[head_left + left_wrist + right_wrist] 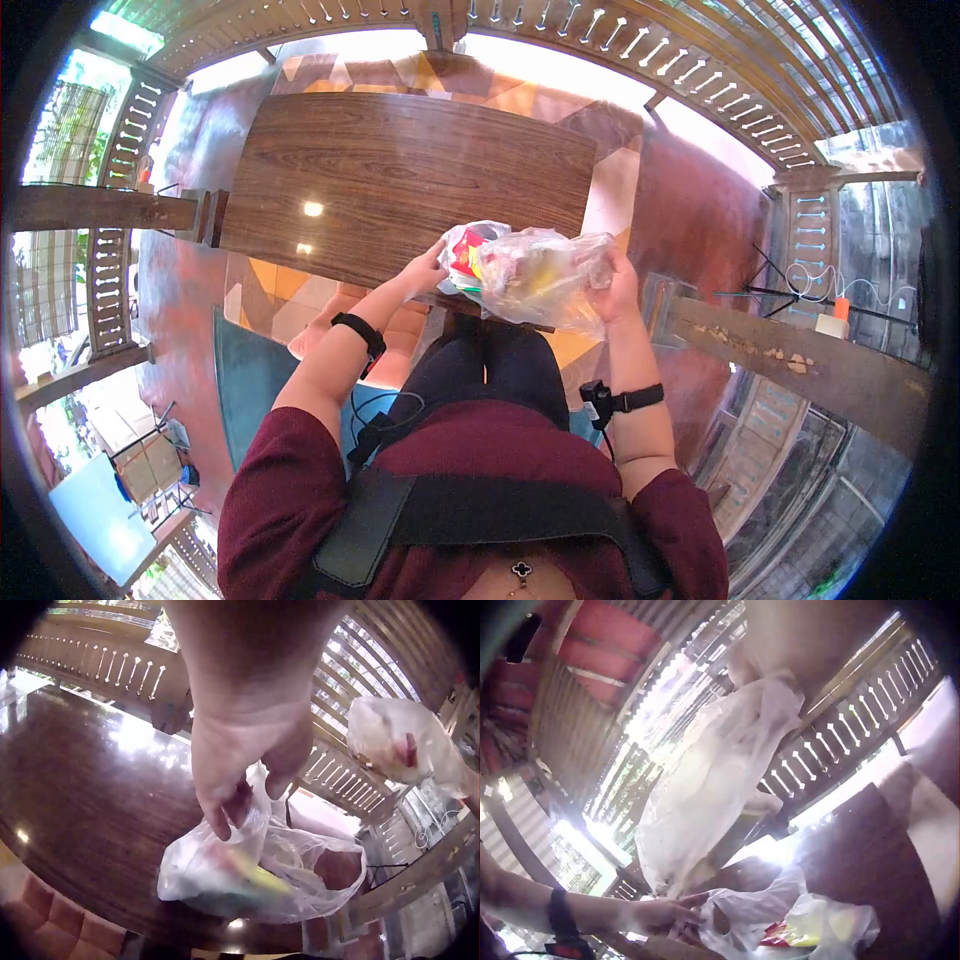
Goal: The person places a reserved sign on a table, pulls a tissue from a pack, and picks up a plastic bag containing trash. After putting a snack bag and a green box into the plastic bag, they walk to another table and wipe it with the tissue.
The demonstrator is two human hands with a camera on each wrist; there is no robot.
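My left hand [428, 270] pinches a thin white plastic carrier bag [214, 877] near the table's front edge. Inside that bag a red and yellow packet [467, 252] shows through, with some green beside it. My right hand [620, 285] grips one end of a second, clear plastic bag [540, 272], lifted up and bulging with pale, yellowish contents. The left wrist view also shows a dark red patch in this raised bag [382, 742]. Seen from the right wrist, the clear bag [705, 772] hangs down toward the left hand [667, 915]. What it contains is blurred by the plastic.
A dark wooden table [400, 160] with a glossy top lies in front of me. Wooden benches with slatted backs [640, 45] stand behind it. Thick wooden beams [110, 208] flank both sides, and a cable with an orange piece [841, 308] lies at the right.
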